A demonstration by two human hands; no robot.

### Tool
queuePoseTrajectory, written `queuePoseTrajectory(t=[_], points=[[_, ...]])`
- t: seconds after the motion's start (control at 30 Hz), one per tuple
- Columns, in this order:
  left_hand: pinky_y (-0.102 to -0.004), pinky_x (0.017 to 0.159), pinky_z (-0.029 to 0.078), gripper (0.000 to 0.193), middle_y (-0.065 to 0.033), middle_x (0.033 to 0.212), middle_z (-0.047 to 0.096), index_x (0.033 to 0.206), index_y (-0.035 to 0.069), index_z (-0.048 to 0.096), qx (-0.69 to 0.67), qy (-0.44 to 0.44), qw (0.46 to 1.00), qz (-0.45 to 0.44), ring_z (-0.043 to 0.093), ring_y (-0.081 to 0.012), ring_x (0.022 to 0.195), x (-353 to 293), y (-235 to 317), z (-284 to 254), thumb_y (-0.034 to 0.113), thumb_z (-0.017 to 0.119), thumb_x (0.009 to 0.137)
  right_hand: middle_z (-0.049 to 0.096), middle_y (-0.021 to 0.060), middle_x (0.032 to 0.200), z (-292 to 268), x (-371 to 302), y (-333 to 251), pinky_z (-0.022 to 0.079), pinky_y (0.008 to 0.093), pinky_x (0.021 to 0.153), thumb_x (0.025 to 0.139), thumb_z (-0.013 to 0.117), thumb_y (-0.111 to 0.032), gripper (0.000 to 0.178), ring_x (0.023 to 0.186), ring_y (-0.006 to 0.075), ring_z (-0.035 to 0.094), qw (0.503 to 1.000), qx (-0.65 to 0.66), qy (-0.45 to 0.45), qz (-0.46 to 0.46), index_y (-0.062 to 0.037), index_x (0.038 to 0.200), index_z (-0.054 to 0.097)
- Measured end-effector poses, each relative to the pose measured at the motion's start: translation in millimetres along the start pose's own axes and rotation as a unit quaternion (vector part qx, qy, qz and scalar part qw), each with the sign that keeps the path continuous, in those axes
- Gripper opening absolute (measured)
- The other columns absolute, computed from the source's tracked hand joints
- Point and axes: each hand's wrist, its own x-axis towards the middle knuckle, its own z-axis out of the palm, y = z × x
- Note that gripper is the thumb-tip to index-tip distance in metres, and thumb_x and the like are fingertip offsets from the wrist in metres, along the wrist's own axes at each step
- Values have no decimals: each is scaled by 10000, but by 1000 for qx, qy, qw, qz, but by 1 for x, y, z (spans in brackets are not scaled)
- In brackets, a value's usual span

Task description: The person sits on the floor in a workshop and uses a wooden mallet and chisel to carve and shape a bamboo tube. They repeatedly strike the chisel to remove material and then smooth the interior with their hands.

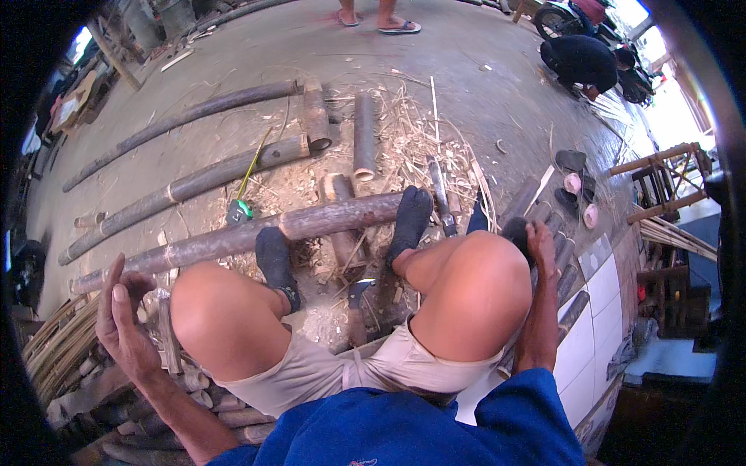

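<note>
My left hand (pixel 127 330) is raised beside my left knee with its fingers apart, holding nothing, near the left end of a long bamboo pole (pixel 233 242). That pole lies across the floor in front of me, and my dark-socked feet rest on or against it. My right hand (pixel 542 250) is beside my right knee, its fingers curled against a dark rounded thing (pixel 514 231) whose kind I cannot make out. A green tape measure (pixel 239 211) with its yellow tape pulled out lies just beyond the pole. Between my legs is a blade (pixel 360 286), partly hidden.
Two more long bamboo poles (pixel 186 190) lie farther off, with short bamboo pieces (pixel 364 136) and wood shavings (pixel 400 128). A long narrow tool (pixel 439 190) lies beyond my right foot. Cut bamboo is stacked at both sides. Another person stands ahead; one crouches (pixel 583 64) far right.
</note>
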Motion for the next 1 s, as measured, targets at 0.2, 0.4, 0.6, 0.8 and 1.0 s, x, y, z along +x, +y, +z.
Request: queuePoseTrajectory(t=[0.2,0.4,0.6,0.8,1.0], points=[[-330,897,510,387,-105,969,684,1296,-43,644,19,-38,998,52,649,-183,931,25,16,0,207,500,1038,693,261,1046,67,-54,26,523,481,861,967,602,-293,323,991,424,663,991,54,16,123,1,1094,646],[-318,917,506,381,-109,1022,709,1314,-8,638,50,-202,978,-25,660,-172,988,101,-42,43,225,579,1020,692,231,1117,28,-45,-13,516,441,878,989,591,-281,359,1013,356,663,986,114,40,112,1,1210,619],[-474,886,525,555,-219,1080,706,1388,136,602,327,-374,868,-13,687,-382,985,150,-232,130,414,672,912,692,201,1187,-67,2,-104,510,402,895,1011,580,-268,415,1035,287,663,988,146,21,49,2,1326,593],[-537,949,517,1004,-309,1314,580,1592,230,251,486,-417,757,-133,643,-455,1137,118,-344,197,604,733,796,694,158,1120,-191,34,-187,504,348,913,1012,603,-235,462,1001,225,649,992,76,-85,61,-41,1427,540],[-543,900,531,1027,-255,1226,624,1569,221,290,467,-343,808,-111,647,-474,1070,111,-349,205,427,833,722,695,139,1045,-200,38,-234,511,354,867,1015,592,-216,439,934,215,652,992,-2,-116,52,-66,1425,547]])
